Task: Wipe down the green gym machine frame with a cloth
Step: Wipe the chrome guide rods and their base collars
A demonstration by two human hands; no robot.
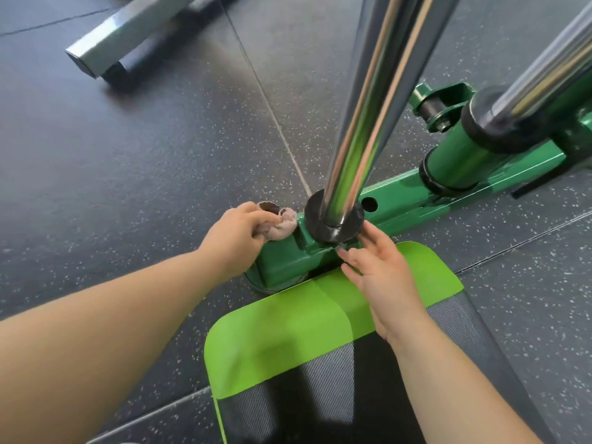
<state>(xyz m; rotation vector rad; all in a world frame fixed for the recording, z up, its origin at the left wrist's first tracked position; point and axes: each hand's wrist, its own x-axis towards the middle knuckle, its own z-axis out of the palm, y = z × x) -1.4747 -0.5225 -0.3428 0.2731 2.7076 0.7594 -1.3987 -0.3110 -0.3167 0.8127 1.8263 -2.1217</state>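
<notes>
We are gripping the bunched cloth (280,224) in our left hand (235,233), pressing it against the green frame (288,259) left of the chrome post (362,129). Our right hand (382,280) is reaching with loose, straight fingers touching the black collar (326,221).

The frame (400,203) lies on the floor (128,155), running from centre to the right. A pole (368,123) rises from a collar (333,216) at its near end; a second pole (544,75) stands further right. The left hand (237,232) presses a cloth (282,225) against the frame's left end, seemingly touching it. The right hand (381,267) rests just right of the collar, above a pad (288,331). Behind and left lies a beam (128,33).
</notes>
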